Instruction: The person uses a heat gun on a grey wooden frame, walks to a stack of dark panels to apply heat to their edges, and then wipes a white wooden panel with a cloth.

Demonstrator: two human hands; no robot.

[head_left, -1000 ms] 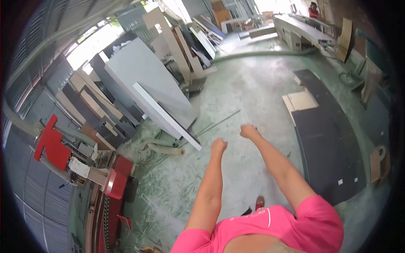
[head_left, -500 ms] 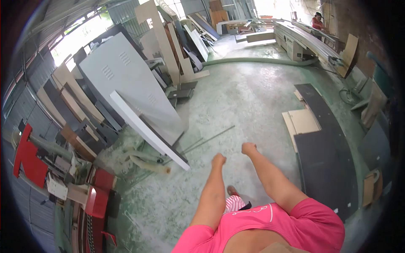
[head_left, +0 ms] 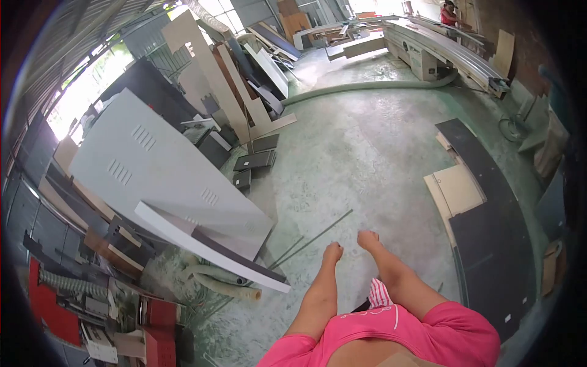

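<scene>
Left hand (head_left: 333, 249), right hand (head_left: 367, 237): both curled into fists, empty, out front. Thin rod (head_left: 312, 239) on floor (head_left: 367, 153) just beside left hand. Probably smart: step clear of rod, mind white-edged panel (head_left: 183, 235) corner.

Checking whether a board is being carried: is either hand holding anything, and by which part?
Nothing is held. The left hand and the right hand are both empty fists above the floor.

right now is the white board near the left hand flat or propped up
Propped up at a slant: the white board leans against the grey vented panel, its near end low, left of the left hand.
</scene>
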